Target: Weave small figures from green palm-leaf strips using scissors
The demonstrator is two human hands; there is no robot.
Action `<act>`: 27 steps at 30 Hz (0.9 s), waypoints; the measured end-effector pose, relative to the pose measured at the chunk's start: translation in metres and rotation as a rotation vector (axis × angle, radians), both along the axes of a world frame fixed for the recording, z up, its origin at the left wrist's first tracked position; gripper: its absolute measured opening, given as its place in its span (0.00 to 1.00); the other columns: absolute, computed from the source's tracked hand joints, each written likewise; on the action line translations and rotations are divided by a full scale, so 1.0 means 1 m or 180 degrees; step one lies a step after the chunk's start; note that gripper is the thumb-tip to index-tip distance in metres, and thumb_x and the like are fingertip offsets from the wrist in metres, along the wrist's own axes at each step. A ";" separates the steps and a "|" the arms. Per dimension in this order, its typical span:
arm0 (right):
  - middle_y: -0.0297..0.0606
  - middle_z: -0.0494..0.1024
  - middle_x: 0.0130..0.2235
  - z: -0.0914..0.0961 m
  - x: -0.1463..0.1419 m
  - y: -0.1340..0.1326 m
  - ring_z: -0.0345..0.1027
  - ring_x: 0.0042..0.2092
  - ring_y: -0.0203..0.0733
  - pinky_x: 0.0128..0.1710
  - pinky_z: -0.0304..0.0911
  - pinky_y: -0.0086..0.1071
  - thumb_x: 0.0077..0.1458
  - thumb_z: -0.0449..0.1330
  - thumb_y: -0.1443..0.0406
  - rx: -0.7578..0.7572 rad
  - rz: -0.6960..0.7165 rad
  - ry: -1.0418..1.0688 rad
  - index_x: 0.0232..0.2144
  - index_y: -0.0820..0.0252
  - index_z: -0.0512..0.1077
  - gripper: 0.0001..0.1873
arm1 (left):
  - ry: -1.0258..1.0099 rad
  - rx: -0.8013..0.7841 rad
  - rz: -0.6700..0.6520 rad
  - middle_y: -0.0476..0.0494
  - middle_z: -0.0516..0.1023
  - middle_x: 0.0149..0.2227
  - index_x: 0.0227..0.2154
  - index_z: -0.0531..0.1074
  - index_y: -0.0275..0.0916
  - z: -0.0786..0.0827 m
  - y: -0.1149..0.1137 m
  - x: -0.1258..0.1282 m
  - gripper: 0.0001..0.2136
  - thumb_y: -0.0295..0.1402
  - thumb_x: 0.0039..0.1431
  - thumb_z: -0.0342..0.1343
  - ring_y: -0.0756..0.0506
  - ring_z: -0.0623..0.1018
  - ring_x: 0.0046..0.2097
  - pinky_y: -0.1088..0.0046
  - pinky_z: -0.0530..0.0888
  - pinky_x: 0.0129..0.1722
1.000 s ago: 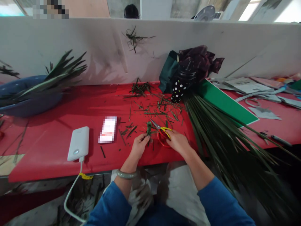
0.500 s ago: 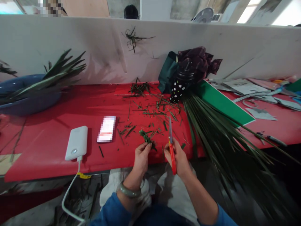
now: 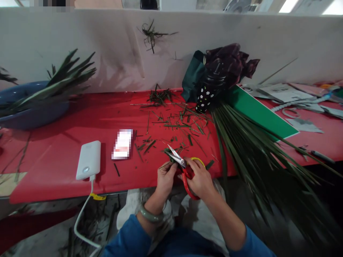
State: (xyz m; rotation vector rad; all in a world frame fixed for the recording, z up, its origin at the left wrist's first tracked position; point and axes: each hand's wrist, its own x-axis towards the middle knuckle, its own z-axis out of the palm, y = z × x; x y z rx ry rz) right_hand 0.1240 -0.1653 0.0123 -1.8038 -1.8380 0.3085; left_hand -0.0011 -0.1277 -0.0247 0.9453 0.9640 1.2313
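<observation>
My left hand (image 3: 165, 176) pinches a small piece of woven green leaf (image 3: 169, 153) over the table's front edge; most of it is hidden behind the scissors and fingers. In my right hand (image 3: 200, 180) are scissors (image 3: 178, 157) with red and yellow handles. Their blades are slightly apart and point up and left, over the leaf piece. Cut leaf scraps (image 3: 177, 125) lie scattered on the red tabletop just beyond my hands.
At left, a blue basin (image 3: 34, 119) holds long leaves. A white power bank (image 3: 89, 160) with a cable lies near a phone (image 3: 122, 144). On the right, long green leaves (image 3: 241, 142) hang over the edge beside a green board (image 3: 265, 114). A pale partition (image 3: 107, 46) stands behind.
My right hand has turned the scissors from upright to leaning left, and their blades have opened and come over the leaf piece. The view has tipped slightly downward.
</observation>
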 end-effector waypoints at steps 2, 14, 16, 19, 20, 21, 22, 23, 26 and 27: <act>0.42 0.68 0.42 -0.001 0.001 0.001 0.64 0.43 0.46 0.39 0.64 0.37 0.45 0.57 0.59 0.0007 0.0023 -0.0015 0.48 0.56 0.61 0.25 | 0.0061 0.0037 -0.0032 0.48 0.75 0.26 0.25 0.73 0.35 0.000 0.000 0.000 0.07 0.34 0.47 0.56 0.51 0.72 0.29 0.76 0.68 0.31; 0.42 0.70 0.41 -0.009 0.000 0.006 0.66 0.42 0.44 0.38 0.65 0.34 0.47 0.56 0.59 0.0254 0.0070 -0.0057 0.48 0.57 0.62 0.24 | 0.0102 -0.0074 -0.0058 0.48 0.75 0.26 0.26 0.73 0.36 0.004 0.001 0.001 0.07 0.35 0.47 0.55 0.52 0.72 0.27 0.78 0.68 0.28; 0.42 0.70 0.41 -0.011 0.001 0.007 0.66 0.41 0.43 0.39 0.65 0.34 0.47 0.56 0.59 0.0272 0.0092 -0.0052 0.48 0.58 0.63 0.24 | 0.0090 -0.0110 -0.0052 0.48 0.75 0.26 0.26 0.73 0.35 0.004 0.001 0.001 0.07 0.35 0.47 0.55 0.52 0.71 0.27 0.78 0.68 0.28; 0.42 0.70 0.41 -0.015 0.002 0.008 0.66 0.41 0.44 0.39 0.65 0.34 0.47 0.56 0.58 0.0324 0.0123 -0.0084 0.48 0.58 0.63 0.25 | 0.0059 -0.0140 -0.0081 0.49 0.74 0.25 0.26 0.73 0.35 0.004 0.001 0.000 0.07 0.35 0.47 0.55 0.52 0.71 0.26 0.78 0.68 0.28; 0.42 0.70 0.41 -0.015 0.003 0.008 0.66 0.41 0.44 0.40 0.65 0.34 0.47 0.56 0.58 0.0343 0.0130 -0.0104 0.48 0.58 0.63 0.25 | 0.0060 -0.0136 -0.0088 0.49 0.74 0.25 0.26 0.73 0.35 0.004 0.002 0.000 0.07 0.35 0.47 0.55 0.52 0.71 0.26 0.78 0.68 0.28; 0.42 0.70 0.40 -0.016 0.003 0.008 0.66 0.41 0.44 0.40 0.65 0.34 0.47 0.56 0.58 0.0362 0.0134 -0.0119 0.48 0.58 0.63 0.25 | 0.0065 -0.0129 -0.0087 0.49 0.74 0.25 0.25 0.72 0.35 0.004 0.002 0.000 0.07 0.35 0.47 0.55 0.52 0.71 0.26 0.78 0.67 0.27; 0.42 0.70 0.40 -0.016 0.003 0.008 0.66 0.41 0.44 0.40 0.65 0.34 0.47 0.56 0.57 0.0375 0.0143 -0.0132 0.48 0.58 0.63 0.25 | 0.0071 -0.0122 -0.0081 0.49 0.74 0.24 0.25 0.72 0.35 0.005 0.002 0.000 0.07 0.34 0.47 0.55 0.52 0.71 0.26 0.78 0.67 0.27; 0.42 0.71 0.40 -0.016 0.003 0.008 0.66 0.41 0.44 0.40 0.65 0.34 0.47 0.56 0.57 0.0383 0.0154 -0.0141 0.48 0.58 0.63 0.25 | 0.0077 -0.0114 -0.0080 0.49 0.74 0.24 0.25 0.72 0.35 0.005 0.002 0.000 0.07 0.34 0.47 0.55 0.52 0.71 0.26 0.78 0.67 0.27; 0.43 0.71 0.40 -0.016 0.004 0.008 0.66 0.41 0.44 0.41 0.65 0.34 0.47 0.56 0.58 0.0405 0.0204 -0.0142 0.48 0.59 0.64 0.25 | 0.0132 -0.0056 -0.0055 0.49 0.74 0.24 0.24 0.72 0.35 0.007 0.003 0.000 0.07 0.34 0.47 0.55 0.52 0.71 0.26 0.78 0.67 0.27; 0.43 0.71 0.40 -0.016 0.005 0.008 0.67 0.41 0.44 0.41 0.65 0.34 0.48 0.56 0.58 0.0411 0.0223 -0.0123 0.48 0.59 0.64 0.24 | 0.0173 -0.0023 -0.0028 0.49 0.74 0.24 0.24 0.72 0.35 0.007 0.003 0.000 0.07 0.34 0.47 0.55 0.52 0.71 0.26 0.79 0.67 0.27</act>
